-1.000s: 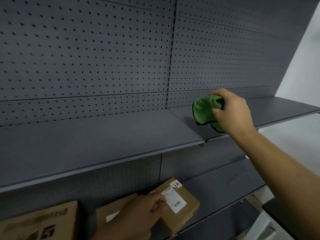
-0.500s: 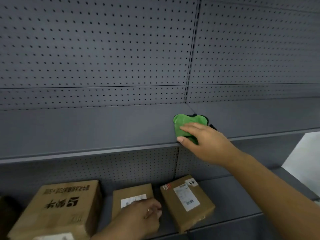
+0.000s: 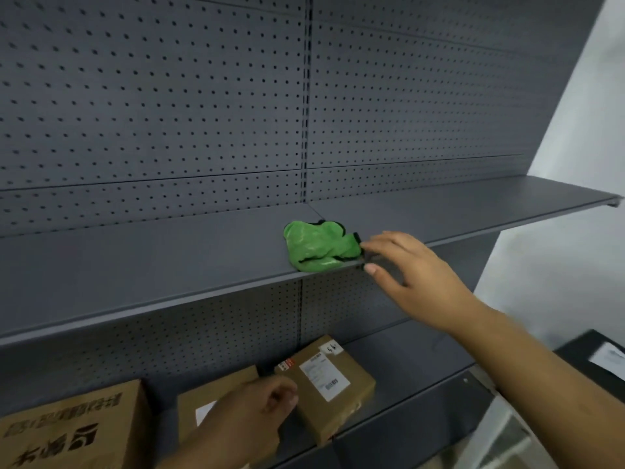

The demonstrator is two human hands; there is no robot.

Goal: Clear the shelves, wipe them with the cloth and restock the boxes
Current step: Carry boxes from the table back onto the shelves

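Nearest the camera, low in the view, the left hand (image 3: 250, 414) hung with curled fingers over the middle box (image 3: 199, 406) on the lower shelf (image 3: 406, 363). Whether it gripped that box or only rested there could not be told, since the hand hid its own fingertips. A large printed box (image 3: 67, 431) was cut off at the left, and a labelled box (image 3: 334, 384) sat askew on the right. Higher up, the right hand (image 3: 409, 269) was spread and held nothing, its fingertips just beside the green cloth (image 3: 318, 245); actual contact was unclear. The cloth lay bunched at the front edge of the upper shelf (image 3: 135, 262), which carried nothing else in view, so wiping there looked finished or paused. Restocking seemed next: that called for a firm hold on a box and a lift clear of the shelf lip. Behind stood the pegboard panel (image 3: 169, 96).
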